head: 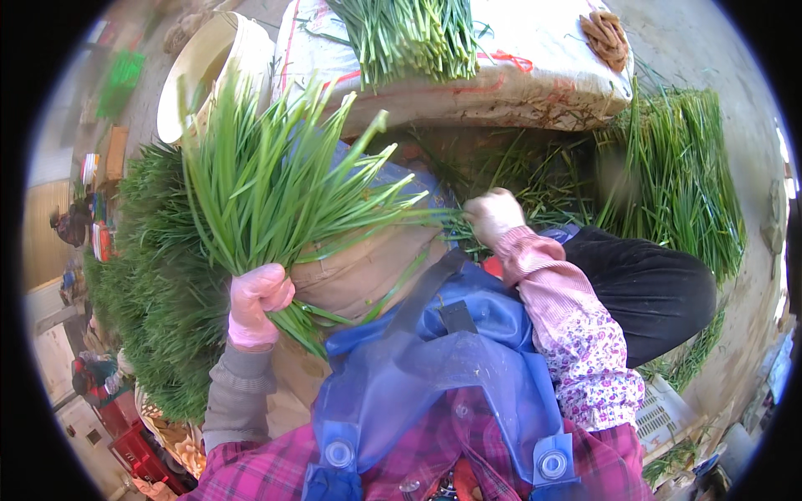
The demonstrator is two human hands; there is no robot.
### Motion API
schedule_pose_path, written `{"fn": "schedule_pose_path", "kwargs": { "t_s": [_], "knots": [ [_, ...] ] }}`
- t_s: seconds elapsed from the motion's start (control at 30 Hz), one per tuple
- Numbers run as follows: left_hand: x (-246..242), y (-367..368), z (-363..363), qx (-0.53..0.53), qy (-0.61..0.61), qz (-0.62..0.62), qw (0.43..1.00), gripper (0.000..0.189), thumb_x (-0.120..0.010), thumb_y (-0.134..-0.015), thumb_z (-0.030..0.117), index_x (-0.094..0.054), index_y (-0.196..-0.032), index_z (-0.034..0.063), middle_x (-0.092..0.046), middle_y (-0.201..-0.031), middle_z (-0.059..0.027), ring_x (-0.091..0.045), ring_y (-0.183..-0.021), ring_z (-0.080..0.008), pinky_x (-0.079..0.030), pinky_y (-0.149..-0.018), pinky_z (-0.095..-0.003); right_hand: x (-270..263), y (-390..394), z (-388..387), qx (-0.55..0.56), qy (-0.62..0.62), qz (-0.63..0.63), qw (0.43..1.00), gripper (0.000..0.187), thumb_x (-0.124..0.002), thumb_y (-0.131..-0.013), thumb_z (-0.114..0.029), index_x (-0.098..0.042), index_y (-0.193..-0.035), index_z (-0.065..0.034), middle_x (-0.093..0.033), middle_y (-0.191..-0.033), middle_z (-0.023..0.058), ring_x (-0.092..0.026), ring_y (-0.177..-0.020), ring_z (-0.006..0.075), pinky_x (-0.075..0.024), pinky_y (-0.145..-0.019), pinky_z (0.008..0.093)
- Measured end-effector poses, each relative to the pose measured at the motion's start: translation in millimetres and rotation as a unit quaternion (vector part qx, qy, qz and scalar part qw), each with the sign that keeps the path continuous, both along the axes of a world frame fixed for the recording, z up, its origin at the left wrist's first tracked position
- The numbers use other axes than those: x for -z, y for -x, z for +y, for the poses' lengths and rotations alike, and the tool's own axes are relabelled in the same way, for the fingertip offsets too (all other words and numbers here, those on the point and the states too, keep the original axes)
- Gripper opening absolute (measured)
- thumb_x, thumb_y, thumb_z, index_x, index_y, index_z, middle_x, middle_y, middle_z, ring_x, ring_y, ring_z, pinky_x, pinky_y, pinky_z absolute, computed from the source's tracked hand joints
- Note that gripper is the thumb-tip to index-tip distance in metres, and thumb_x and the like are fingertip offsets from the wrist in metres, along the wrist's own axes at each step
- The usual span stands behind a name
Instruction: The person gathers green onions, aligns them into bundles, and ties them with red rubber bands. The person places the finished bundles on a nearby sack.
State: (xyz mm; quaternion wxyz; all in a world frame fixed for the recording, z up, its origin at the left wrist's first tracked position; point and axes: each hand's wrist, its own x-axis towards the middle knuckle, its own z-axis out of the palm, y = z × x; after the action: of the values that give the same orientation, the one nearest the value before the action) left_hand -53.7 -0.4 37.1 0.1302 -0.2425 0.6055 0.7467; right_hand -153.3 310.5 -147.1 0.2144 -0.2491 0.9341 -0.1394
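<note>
My left hand point(257, 304), in a thin pink glove, grips a large fanned bunch of green chives point(269, 194) near the leaf ends. The pale cut ends point up and to the right, above my lap. My right hand point(495, 216) is blurred and closed at the right side of the bunch. A few thin chive leaves point(438, 214) run from the bunch to its fingers. Under the bunch, a brown cloth point(363, 269) covers my leg beside the blue plastic apron point(432, 369).
A white woven sack point(551, 81) ahead bears a trimmed chive bundle point(413, 44) and a brown rag point(604, 39). A white bucket point(200, 69) stands front left. Chives are piled at left point(163, 288) and right point(677, 181), with loose leaves point(532, 175) between. Another person point(94, 379) is far left.
</note>
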Motion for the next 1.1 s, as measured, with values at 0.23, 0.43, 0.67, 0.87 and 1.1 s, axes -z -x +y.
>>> {"fn": "schedule_pose_path", "kwargs": {
  "t_s": [0.23,0.43,0.67,0.87,1.1],
  "knots": [
    [-1,0,1,0.0,0.02,-0.007,1.0,0.031,-0.054,-0.076,0.014,-0.032,-0.055,0.0165,-0.025,-0.05,0.0056,-0.023,-0.042,-0.0077,-0.022,-0.045,-0.0255,-40,22,-12,0.103,0.395,0.154,0.9,0.019,-0.066,-0.08,-0.017,-0.07,-0.098,-0.0092,-0.065,-0.103,0.0087,-0.055,-0.107,0.0285,-0.0417,-0.096,0.0387],
    [-3,3,4,0.014,0.038,-0.007,0.999,0.031,-0.053,-0.075,0.013,-0.031,-0.054,0.0172,-0.025,-0.049,0.0054,-0.022,-0.041,-0.0083,-0.021,-0.044,-0.0261,-82,22,-95,0.074,0.459,-0.023,0.885,0.015,-0.072,-0.075,-0.018,-0.072,-0.081,-0.0043,-0.067,-0.088,0.0104,-0.061,-0.091,0.0287,-0.046,-0.086,0.0376],
    [-10,7,-1,0.024,0.001,-0.023,0.999,0.035,-0.058,-0.08,0.009,-0.036,-0.054,0.012,-0.028,-0.048,0.004,-0.024,-0.041,-0.0079,-0.017,-0.044,-0.0267,-62,13,-23,0.235,0.669,-0.352,0.61,0.021,-0.063,-0.086,-0.01,-0.066,-0.101,0.0037,-0.067,-0.104,0.0138,-0.062,-0.098,0.0196,-0.0447,-0.095,0.0322],
    [-26,23,13,0.028,0.077,0.019,0.996,0.017,-0.067,-0.077,-0.005,-0.063,-0.093,-0.001,-0.06,-0.075,-0.0023,-0.052,-0.063,-0.0088,-0.041,-0.059,-0.0255,-101,25,20,0.167,0.449,-0.324,0.816,0.042,-0.07,-0.08,-0.03,-0.064,-0.111,-0.0023,-0.065,-0.112,0.0143,-0.062,-0.107,0.0261,-0.0465,-0.095,0.0397],
    [-18,23,60,0.24,0.542,0.182,0.785,0.092,-0.069,-0.078,0.006,-0.012,-0.15,0.0037,-0.066,-0.107,-0.0175,-0.067,-0.096,-0.0289,-0.05,-0.082,-0.0343,-101,-25,-62,-0.065,0.634,-0.385,0.667,0.073,-0.073,-0.079,-0.046,-0.048,-0.133,-0.0042,-0.059,-0.121,0.0086,-0.051,-0.114,0.0222,-0.0407,-0.1,0.0382]
  ]
}}
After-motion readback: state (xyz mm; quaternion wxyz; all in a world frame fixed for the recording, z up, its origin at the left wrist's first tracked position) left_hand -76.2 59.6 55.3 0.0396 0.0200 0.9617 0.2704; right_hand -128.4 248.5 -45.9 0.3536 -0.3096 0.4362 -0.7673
